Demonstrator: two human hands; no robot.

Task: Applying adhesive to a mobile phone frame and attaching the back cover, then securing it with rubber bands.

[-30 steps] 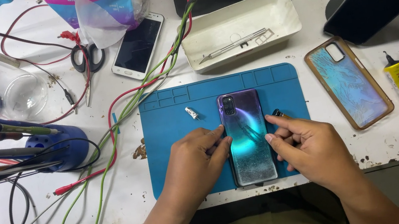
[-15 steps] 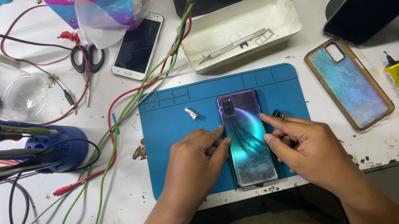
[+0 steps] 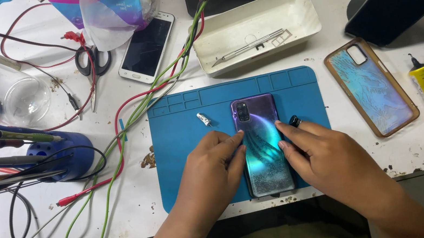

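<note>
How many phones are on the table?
2. A purple-green phone lies face down on the blue mat between the left hand and right hand; a white phone lies beside the scissors. Others may be hidden.

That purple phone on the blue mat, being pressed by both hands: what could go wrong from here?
1. The phone overhangs the mat's near edge, close to the table edge; a push from the left hand or right hand might slide it off.
2. Grit lies on the table by the mat and could scratch the back.
3. The small silver part and black ring lie loose nearby and could be knocked away.
</note>
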